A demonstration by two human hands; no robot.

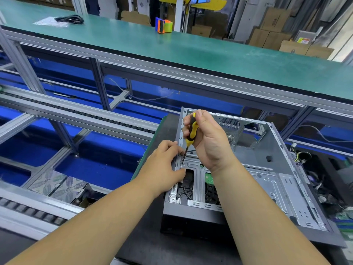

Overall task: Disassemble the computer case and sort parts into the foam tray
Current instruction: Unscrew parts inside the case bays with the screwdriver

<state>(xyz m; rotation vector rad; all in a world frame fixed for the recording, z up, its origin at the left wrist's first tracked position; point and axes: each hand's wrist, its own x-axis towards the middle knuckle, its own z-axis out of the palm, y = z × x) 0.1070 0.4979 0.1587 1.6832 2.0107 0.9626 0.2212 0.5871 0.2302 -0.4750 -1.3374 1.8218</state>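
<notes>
An open grey computer case (267, 180) lies on its side on a dark mat in front of me. My right hand (208, 138) grips a yellow and black screwdriver (191, 131) upright, its tip on a screw (182, 163) in the metal bracket at the case's left wall. My left hand (164, 165) rests on the left edge of the case, fingers curled over the wall beside the screwdriver tip. A green circuit board (209, 177) shows under the bracket. No foam tray is in view.
Loose parts and cables (301, 156) lie to the right of the case. A roller conveyor (76, 111) with blue panels runs on the left. Behind is a green-topped shelf (191, 52) with a tape dispenser (163, 25) and a black cable (70, 19).
</notes>
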